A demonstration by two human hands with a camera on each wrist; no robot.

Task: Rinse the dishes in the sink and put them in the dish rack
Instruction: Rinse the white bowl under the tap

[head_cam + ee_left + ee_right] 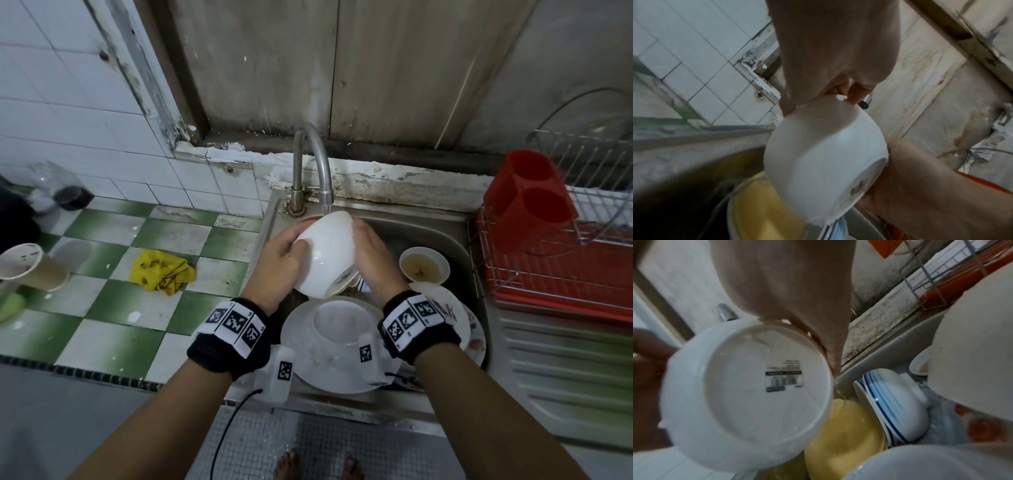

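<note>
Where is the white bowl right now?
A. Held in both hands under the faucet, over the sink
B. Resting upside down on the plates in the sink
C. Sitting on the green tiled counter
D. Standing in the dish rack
A: the left hand and right hand hold the white bowl tilted just below the faucet spout, above the sink.

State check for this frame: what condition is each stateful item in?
Faucet: running.
White bowl: tilted under the stream, gripped by left hand and right hand.
Small cup: upright, holding murky liquid.
Dish rack: no dishes visible.
Red cutlery holder: looks empty.
</note>
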